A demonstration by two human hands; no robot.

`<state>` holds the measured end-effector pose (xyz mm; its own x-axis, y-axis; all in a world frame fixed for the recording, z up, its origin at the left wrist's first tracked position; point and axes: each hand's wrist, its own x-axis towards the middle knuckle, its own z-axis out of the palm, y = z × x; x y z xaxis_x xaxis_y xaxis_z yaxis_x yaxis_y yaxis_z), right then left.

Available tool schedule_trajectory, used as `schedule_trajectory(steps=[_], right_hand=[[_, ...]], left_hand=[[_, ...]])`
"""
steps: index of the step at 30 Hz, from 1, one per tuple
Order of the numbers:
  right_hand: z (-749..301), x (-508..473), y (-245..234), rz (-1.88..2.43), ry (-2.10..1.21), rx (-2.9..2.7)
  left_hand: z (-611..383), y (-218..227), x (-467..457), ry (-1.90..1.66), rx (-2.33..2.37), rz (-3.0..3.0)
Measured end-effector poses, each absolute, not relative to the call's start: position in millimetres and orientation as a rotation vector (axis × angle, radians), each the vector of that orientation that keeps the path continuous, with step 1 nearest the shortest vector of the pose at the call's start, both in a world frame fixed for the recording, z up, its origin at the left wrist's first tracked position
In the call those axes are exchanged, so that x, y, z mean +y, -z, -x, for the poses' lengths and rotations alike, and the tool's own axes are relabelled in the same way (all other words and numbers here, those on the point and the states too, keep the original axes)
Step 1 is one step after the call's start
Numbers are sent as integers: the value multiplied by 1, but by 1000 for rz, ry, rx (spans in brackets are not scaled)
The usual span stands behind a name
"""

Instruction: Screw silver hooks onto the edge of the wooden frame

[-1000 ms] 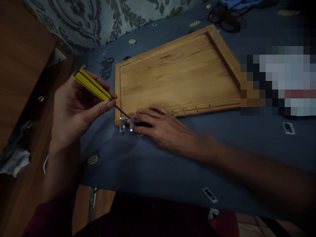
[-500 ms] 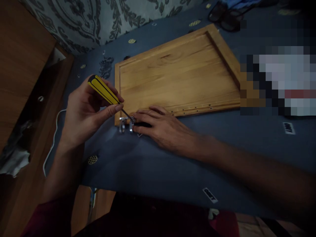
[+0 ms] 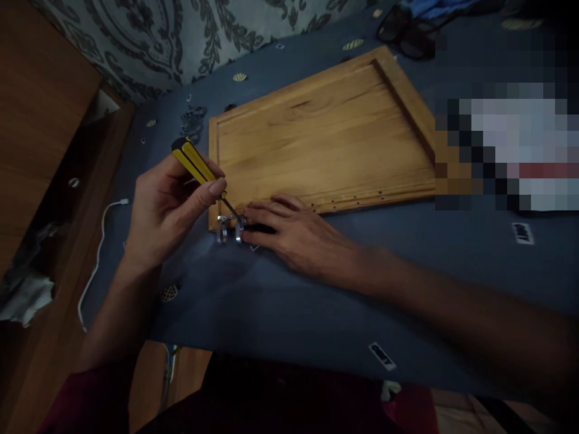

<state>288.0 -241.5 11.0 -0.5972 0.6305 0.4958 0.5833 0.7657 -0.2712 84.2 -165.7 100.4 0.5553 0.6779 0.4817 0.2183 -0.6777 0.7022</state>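
Observation:
A yellow and black screwdriver (image 3: 197, 164) is pinched in my left hand (image 3: 160, 211), between thumb and fingers. It slants down to the right, its tip at a silver metal double-hook bracket (image 3: 239, 230). The bracket lies at the near left corner of a framed wooden board (image 3: 312, 132), with its curved hooks hanging past the board's edge. My right hand (image 3: 296, 232) lies over that near edge, thumb and forefinger closed against the right side of the bracket. The screw under the tip is too small to make out. Several small dark holes run along the near edge.
A blue patterned cloth (image 3: 280, 325) covers the table. Clear crumpled plastic (image 3: 193, 120) lies left of the board, and a white cable (image 3: 103, 235) near the left edge. Dark glasses (image 3: 404, 33) lie at the back. A wooden cabinet (image 3: 40, 108) borders the left; the right side is pixelated.
My left hand has shifted slightly right, and the screwdriver stands a little steeper, with its tip still at the bracket. My right hand keeps its place on the bracket and board.

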Motion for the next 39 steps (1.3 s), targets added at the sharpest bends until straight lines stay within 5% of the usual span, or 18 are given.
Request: schedule_trajectory(steps=[27, 39], right_hand=[[-287, -240, -10, 919, -127, -2377], [-287, -241, -10, 896, -137, -2352]], left_hand=[[-135, -83, -193, -1251, 620, -1653], [-128, -88, -181, -996, 666, -1734]])
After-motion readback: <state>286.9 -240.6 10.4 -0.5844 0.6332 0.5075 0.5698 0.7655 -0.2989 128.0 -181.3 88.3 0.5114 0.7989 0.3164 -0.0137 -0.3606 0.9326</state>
